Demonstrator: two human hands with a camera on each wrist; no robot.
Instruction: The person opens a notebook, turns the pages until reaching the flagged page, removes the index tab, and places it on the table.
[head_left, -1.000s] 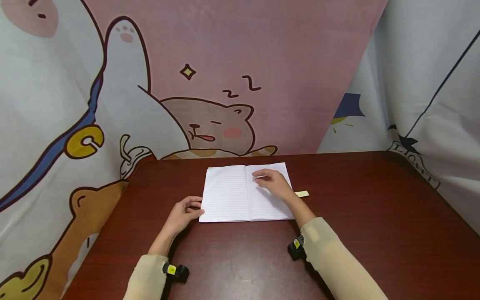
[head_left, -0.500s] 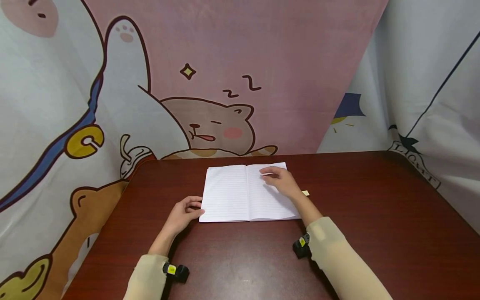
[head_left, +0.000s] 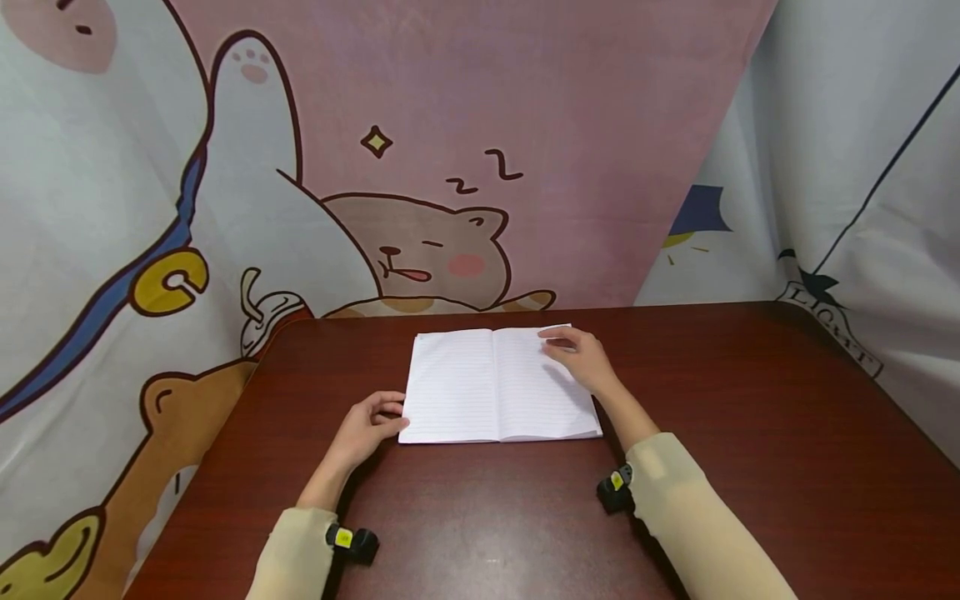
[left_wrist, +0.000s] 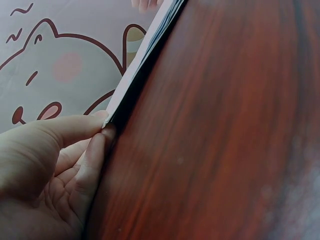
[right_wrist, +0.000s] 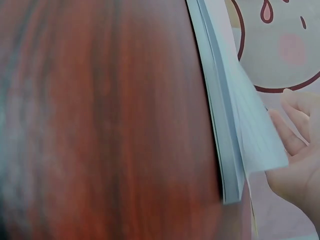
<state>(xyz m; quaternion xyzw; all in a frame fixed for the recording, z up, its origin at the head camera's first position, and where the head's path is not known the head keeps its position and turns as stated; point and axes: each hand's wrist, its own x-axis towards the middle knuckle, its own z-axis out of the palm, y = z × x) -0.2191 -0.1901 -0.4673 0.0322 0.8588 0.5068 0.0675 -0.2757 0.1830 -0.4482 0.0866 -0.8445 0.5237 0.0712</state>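
An open notebook (head_left: 453,387) with lined white pages lies on the brown table, its spine pointing toward me. My left hand (head_left: 369,427) pinches the notebook's lower left edge, the thumb (left_wrist: 82,127) on top and fingers underneath. Over the upper right page is my right hand (head_left: 581,357), its fingers loosely bent and apart from one another. In the right wrist view, a page corner (right_wrist: 267,150) rises off the stack beside the right hand (right_wrist: 300,155); whether the hand touches the page I cannot tell.
The dark brown table (head_left: 480,517) reaches back to a pink and white cartoon cloth (head_left: 585,150). Another white cloth (head_left: 855,167) hangs along the right side. Both wrists wear small black cameras, one (head_left: 363,546) at the left and one (head_left: 615,492) at the right.
My right hand has slid rightward across the right page toward its outer edge. The yellow tab at the notebook's right is now hidden by the right arm. The left hand stays put.
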